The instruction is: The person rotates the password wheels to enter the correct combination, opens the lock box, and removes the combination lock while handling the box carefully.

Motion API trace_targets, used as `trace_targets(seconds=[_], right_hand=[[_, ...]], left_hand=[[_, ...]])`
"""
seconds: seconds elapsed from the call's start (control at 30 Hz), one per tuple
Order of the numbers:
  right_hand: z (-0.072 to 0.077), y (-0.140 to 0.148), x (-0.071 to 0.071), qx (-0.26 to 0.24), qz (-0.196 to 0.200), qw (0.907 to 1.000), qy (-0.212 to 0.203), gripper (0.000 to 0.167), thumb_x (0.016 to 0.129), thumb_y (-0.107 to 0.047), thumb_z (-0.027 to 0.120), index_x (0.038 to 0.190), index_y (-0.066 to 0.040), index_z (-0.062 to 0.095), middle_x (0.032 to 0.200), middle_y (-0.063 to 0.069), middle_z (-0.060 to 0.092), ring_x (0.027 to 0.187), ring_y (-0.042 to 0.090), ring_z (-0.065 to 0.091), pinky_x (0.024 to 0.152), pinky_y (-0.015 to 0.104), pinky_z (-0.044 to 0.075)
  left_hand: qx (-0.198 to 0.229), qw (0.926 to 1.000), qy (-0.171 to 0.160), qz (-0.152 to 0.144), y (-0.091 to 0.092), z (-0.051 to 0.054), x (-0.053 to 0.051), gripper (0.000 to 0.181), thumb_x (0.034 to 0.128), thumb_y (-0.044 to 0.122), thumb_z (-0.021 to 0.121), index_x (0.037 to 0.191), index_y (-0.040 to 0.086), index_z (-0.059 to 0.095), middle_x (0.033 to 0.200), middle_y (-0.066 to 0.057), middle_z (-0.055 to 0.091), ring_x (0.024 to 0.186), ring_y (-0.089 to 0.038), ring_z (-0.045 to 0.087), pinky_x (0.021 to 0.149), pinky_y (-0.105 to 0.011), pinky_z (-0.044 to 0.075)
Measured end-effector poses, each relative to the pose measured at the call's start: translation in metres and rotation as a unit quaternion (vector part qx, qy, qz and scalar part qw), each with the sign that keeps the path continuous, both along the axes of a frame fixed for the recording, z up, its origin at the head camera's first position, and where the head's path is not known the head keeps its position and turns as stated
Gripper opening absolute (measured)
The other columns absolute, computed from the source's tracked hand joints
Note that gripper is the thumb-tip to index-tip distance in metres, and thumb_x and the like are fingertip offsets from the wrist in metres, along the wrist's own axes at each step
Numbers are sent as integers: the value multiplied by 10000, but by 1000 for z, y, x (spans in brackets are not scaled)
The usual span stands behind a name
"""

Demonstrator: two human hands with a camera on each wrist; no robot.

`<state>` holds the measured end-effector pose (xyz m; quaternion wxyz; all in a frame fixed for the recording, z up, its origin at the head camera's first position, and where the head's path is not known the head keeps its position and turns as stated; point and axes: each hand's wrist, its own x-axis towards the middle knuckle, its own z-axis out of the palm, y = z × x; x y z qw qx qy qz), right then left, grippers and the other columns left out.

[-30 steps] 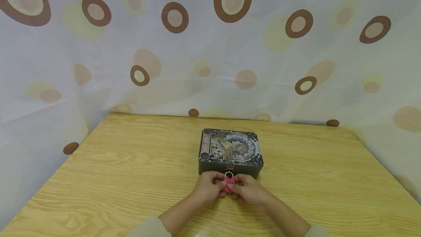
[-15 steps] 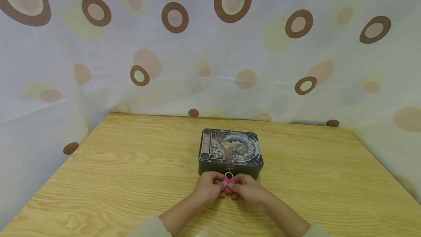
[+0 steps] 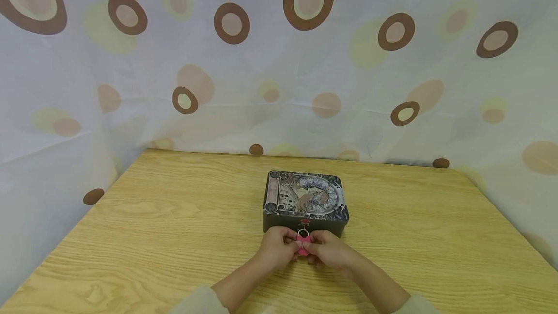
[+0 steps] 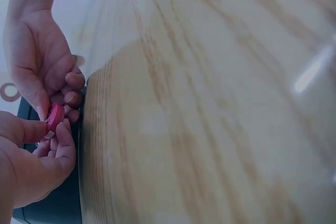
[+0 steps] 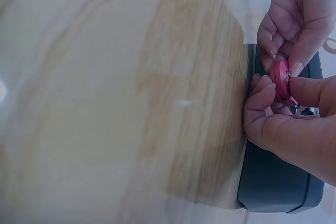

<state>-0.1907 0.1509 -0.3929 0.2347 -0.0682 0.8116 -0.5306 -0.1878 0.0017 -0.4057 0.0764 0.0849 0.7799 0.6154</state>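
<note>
In the head view, the lock (image 3: 303,251) is pinched by both hands at the near side of the box (image 3: 311,195), on the table (image 3: 174,227): by the left hand (image 3: 275,247) from the left, by the right hand (image 3: 332,251) from the right. Whether its shackle (image 3: 303,229) is fastened cannot be told.

In the left wrist view, the lock is seen edge-on between curled fingers and thumbs; its edges seem best steadied there.

In the right wrist view, small parts, perhaps dials (image 5: 289,75), are partly covered by thumbs; light, separate thumb strokes would probably be wanted, without tugging the box.
</note>
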Motion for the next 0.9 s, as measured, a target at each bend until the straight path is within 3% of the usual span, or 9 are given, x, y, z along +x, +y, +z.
trace_targets(seconds=[0.9], right_hand=[[-1, -2, -2, 113, -235, 9996, 80, 198, 932, -72, 441, 891, 71, 571, 698, 4, 541, 645, 112, 506, 562, 231, 416]], left_hand=[[17, 9999, 132, -35, 0, -2, 0, 70, 811, -86, 563, 833, -137, 606, 678, -145, 623, 560, -88, 548, 515, -225, 523]])
